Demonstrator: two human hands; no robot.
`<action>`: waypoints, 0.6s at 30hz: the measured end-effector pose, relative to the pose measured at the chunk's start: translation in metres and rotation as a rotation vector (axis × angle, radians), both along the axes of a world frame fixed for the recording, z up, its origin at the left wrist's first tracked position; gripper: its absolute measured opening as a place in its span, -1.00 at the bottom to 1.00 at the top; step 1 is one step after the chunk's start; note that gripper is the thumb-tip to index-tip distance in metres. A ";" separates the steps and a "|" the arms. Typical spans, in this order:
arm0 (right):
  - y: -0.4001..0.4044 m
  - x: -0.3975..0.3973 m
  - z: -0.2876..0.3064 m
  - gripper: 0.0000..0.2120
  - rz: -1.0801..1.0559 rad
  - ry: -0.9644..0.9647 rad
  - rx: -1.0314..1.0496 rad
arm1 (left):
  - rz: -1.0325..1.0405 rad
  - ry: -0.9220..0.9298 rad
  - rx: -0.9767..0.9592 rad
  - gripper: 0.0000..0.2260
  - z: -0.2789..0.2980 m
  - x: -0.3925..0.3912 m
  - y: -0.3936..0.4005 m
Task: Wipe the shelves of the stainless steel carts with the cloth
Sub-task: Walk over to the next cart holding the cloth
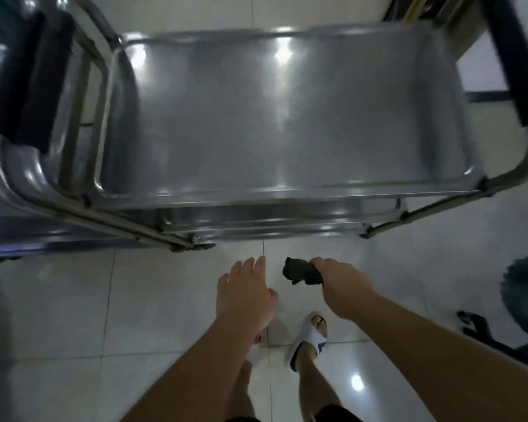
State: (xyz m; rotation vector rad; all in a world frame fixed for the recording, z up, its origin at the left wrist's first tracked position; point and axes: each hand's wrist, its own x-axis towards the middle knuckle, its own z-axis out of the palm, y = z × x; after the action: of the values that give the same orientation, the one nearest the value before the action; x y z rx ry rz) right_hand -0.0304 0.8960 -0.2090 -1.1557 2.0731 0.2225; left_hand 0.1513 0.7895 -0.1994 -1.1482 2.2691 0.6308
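Cloth (302,272): dark, soft, light; bunched in right hand (341,281) grip.
Left hand (244,290): fingers straight, holds nothing.
Cart shelf (281,117): ahead of grip, unwiped yet.

A floor of glossy white tiles (58,315) with thin grout lines is seen, and a ceiling light is reflected on it at the lower right. A white slide sandal (309,341) is worn on a foot standing on the tiles. At the right edge, a dark rounded object (527,296) is partly cut off; its kind cannot be determined. Just below it, a black bar-like item (481,330) lies on the floor. A dark shelf unit (408,7) is visible at the top right.
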 end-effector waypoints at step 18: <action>0.111 -0.053 0.298 -0.50 -0.518 0.256 -0.379 | -0.542 0.412 -0.227 -0.41 0.261 -0.136 0.034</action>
State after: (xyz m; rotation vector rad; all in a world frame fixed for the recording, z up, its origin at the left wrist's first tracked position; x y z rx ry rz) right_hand -0.0838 1.0073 0.0891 -0.7792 2.6408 -0.2985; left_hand 0.0158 0.8238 0.0619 -0.4654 2.8993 0.4230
